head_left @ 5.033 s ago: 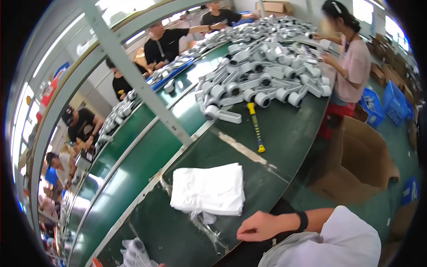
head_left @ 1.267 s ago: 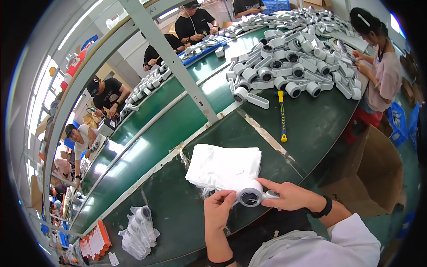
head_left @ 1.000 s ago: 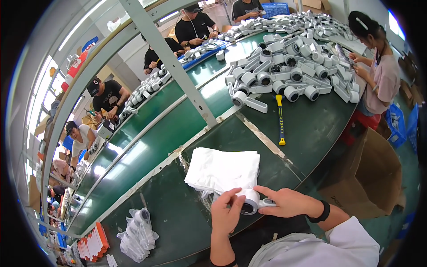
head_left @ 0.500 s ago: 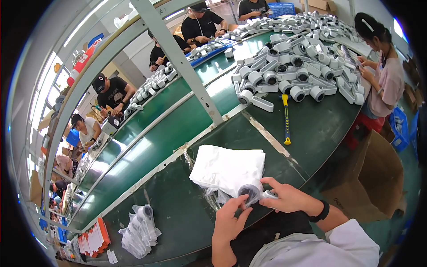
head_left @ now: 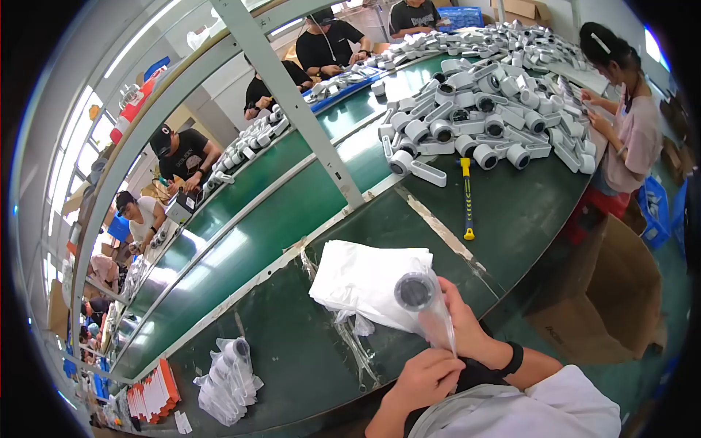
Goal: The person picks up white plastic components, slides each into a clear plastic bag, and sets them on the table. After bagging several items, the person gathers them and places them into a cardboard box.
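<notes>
A grey-white plastic device with a round dark-ended head (head_left: 415,292) sits inside a clear plastic bag (head_left: 442,330). My right hand (head_left: 471,328), with a dark band on its wrist, is wrapped round the handle side of the bagged device. The head points away from me, over the near right corner of a stack of white plastic bags (head_left: 365,281). Closer to my body, my left hand (head_left: 427,379) pinches the loose end of the bag. The handle is largely hidden by my right hand.
A yellow-handled hammer (head_left: 468,201) lies before a big heap of similar devices (head_left: 482,109). Bagged devices (head_left: 228,383) and orange-and-white cards (head_left: 153,394) lie at left. An open cardboard box (head_left: 606,292) stands at right. A metal post (head_left: 292,102) rises beyond; people work around.
My left hand has moved from the device's head down to the bag's end. The device now stands with its head farther up, and my right hand has shifted round it.
</notes>
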{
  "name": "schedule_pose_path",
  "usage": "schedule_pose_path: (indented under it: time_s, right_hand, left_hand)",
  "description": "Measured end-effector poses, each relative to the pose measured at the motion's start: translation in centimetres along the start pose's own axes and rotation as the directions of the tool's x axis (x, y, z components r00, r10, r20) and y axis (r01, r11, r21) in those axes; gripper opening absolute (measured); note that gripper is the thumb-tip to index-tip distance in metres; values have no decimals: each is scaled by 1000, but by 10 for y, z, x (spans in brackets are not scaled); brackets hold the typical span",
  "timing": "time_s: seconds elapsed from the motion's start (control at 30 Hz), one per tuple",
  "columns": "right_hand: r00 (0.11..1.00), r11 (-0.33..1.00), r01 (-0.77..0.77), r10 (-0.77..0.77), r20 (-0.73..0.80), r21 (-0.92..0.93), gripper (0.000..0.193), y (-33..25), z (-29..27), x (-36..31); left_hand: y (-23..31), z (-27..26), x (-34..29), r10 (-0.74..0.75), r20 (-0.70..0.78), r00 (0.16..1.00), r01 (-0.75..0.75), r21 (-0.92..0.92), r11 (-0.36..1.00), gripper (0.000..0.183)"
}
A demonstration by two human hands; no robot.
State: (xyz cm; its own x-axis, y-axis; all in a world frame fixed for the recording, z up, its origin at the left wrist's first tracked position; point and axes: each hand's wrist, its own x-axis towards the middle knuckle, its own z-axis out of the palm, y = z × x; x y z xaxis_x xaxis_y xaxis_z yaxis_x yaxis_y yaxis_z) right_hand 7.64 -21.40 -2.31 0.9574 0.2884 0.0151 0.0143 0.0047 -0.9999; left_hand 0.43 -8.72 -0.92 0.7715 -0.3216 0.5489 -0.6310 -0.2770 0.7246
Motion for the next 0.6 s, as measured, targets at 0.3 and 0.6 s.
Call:
schedule_pose_path:
  time_s: [0.3,0.6]
  right_hand:
    - [946,952,302,-306,106,49,50,-8,36,-24]
    - [818,740,566,-560,133,-363,9,-11,40,-11]
  left_hand:
    - [-25,0,-31,-826,-207,524,267,-881,390,38]
    - [-12,-43,-49,-855,-429,290,-1,-894,448,41]
